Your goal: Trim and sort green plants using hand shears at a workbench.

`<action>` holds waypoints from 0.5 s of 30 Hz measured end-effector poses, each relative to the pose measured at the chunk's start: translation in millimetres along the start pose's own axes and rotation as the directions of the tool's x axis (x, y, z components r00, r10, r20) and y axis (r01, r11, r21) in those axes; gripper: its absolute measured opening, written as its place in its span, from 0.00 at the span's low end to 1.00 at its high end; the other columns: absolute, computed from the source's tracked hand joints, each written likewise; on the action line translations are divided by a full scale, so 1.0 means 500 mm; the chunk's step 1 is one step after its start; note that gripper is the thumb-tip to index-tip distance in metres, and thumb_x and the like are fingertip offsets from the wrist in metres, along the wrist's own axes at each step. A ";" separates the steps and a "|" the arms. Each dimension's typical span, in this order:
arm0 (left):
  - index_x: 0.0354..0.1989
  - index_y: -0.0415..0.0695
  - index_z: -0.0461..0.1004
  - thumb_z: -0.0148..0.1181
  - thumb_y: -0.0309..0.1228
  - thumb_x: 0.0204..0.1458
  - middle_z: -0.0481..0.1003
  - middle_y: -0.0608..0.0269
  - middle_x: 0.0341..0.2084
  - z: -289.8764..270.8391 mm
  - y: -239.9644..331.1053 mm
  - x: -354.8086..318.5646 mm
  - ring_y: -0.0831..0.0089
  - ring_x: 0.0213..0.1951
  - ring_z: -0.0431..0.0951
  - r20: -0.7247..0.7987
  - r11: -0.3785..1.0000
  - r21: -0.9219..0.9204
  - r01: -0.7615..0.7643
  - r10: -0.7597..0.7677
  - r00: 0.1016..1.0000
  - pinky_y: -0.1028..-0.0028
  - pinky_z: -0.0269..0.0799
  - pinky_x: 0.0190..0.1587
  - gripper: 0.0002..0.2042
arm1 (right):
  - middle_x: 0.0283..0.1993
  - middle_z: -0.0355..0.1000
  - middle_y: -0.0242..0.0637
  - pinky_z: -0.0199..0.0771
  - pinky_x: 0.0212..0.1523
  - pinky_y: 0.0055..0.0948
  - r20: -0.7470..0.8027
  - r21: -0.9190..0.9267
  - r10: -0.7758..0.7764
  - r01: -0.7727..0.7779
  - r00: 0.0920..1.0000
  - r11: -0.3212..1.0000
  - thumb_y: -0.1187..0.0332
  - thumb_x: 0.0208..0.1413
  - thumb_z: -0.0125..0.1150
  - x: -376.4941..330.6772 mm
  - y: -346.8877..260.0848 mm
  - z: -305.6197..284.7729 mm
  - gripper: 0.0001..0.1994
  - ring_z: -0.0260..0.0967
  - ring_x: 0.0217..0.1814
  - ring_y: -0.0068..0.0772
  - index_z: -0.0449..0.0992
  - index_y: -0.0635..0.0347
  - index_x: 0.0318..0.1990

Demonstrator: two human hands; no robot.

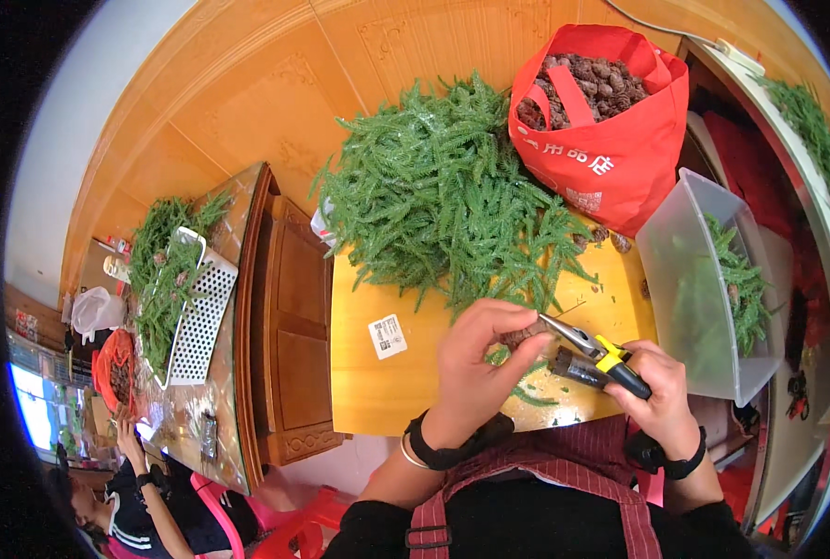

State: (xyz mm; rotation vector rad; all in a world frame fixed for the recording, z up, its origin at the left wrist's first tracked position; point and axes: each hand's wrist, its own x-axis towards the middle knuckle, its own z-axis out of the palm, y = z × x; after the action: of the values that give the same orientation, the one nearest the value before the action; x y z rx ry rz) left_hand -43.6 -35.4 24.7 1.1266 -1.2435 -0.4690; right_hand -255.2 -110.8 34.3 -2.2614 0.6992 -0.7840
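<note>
left hand (475, 359) pinches a small pine cone (525, 334) near the yellow table (377, 373)'s front edge | right hand (652, 396) grips pliers (590, 352) | risk: jaws could slip (fingertips sit close), nipping skin or dropping cone

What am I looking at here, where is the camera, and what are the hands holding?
This is one wide fisheye picture from a camera worn on a person's head, looking down, so straight edges bend near the rim. There is no machine: two bare hands work over a yellow table. The left hand pinches a small brown cone with a green sprig. The right hand holds pliers with yellow and black grips, their tips at the cone. Behind lies a pile of green fir-like sprigs, a red bag full of brown cones, and a clear plastic bin with finished sprigs. Another person sits at lower left, by a second table.
</note>
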 end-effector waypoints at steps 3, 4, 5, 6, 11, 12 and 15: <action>0.39 0.36 0.68 0.51 0.26 0.53 0.71 0.56 0.36 0.000 0.031 0.016 0.76 0.31 0.72 0.096 0.685 -0.621 0.381 -0.416 0.904 0.83 0.66 0.29 0.08 | 0.20 0.64 0.43 0.69 0.33 0.36 0.005 0.002 -0.039 0.039 0.999 0.999 0.69 0.35 0.67 0.001 0.006 0.000 0.14 0.68 0.31 0.50 0.64 0.64 0.20; 0.39 0.36 0.68 0.51 0.26 0.53 0.71 0.56 0.36 -0.007 0.032 0.020 0.76 0.31 0.72 0.097 0.686 -0.620 0.381 -0.415 0.905 0.83 0.66 0.29 0.08 | 0.19 0.62 0.42 0.68 0.32 0.36 0.001 -0.006 -0.076 0.076 0.997 0.997 0.70 0.34 0.66 0.001 0.007 -0.001 0.14 0.67 0.30 0.50 0.63 0.63 0.19; 0.41 0.37 0.67 0.49 0.28 0.54 0.72 0.57 0.34 -0.017 0.033 0.025 0.77 0.29 0.72 0.256 0.633 -0.573 0.521 -0.465 0.847 0.84 0.66 0.28 0.09 | 0.19 0.62 0.42 0.68 0.32 0.36 -0.001 -0.005 -0.076 0.076 0.997 0.997 0.70 0.34 0.66 0.000 0.007 0.000 0.14 0.67 0.30 0.50 0.63 0.63 0.19; 0.43 0.37 0.67 0.48 0.30 0.56 0.73 0.57 0.32 -0.023 0.032 0.028 0.78 0.28 0.72 0.404 0.574 -0.502 0.646 -0.505 0.763 0.84 0.65 0.27 0.11 | 0.19 0.62 0.42 0.68 0.32 0.36 -0.010 0.002 -0.071 0.071 0.997 0.997 0.70 0.34 0.66 0.000 0.006 0.001 0.14 0.67 0.30 0.50 0.63 0.63 0.19; 0.40 0.39 0.66 0.51 0.26 0.53 0.74 0.58 0.29 -0.010 0.014 0.016 0.79 0.26 0.72 0.286 0.582 -0.583 0.567 -0.506 0.814 0.84 0.66 0.26 0.08 | 0.19 0.63 0.44 0.68 0.31 0.36 -0.038 0.019 -0.046 0.047 0.998 0.999 0.70 0.35 0.65 -0.007 0.006 0.010 0.13 0.67 0.29 0.50 0.63 0.64 0.19; 0.38 0.38 0.66 0.52 0.24 0.52 0.74 0.57 0.31 -0.005 0.011 0.014 0.78 0.27 0.72 0.228 0.624 -0.595 0.506 -0.472 0.851 0.84 0.67 0.26 0.07 | 0.21 0.64 0.44 0.68 0.31 0.36 -0.032 0.022 -0.032 0.033 0.999 0.999 0.71 0.36 0.66 -0.008 0.006 0.011 0.13 0.68 0.30 0.50 0.64 0.63 0.20; 0.36 0.38 0.66 0.53 0.20 0.49 0.73 0.55 0.33 0.012 0.026 0.013 0.77 0.28 0.73 0.026 0.843 -0.416 0.340 -0.363 0.931 0.83 0.68 0.27 0.06 | 0.22 0.65 0.44 0.68 0.30 0.36 -0.028 0.030 0.018 -0.017 0.999 0.999 0.72 0.36 0.66 -0.009 -0.002 0.016 0.13 0.68 0.31 0.49 0.65 0.63 0.21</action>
State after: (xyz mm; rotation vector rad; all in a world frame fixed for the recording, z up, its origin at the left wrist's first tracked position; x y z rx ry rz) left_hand -50.7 -37.8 38.4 0.9893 -0.8298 -0.9309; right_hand -252.6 -104.1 28.5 -2.2185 0.7154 -0.8141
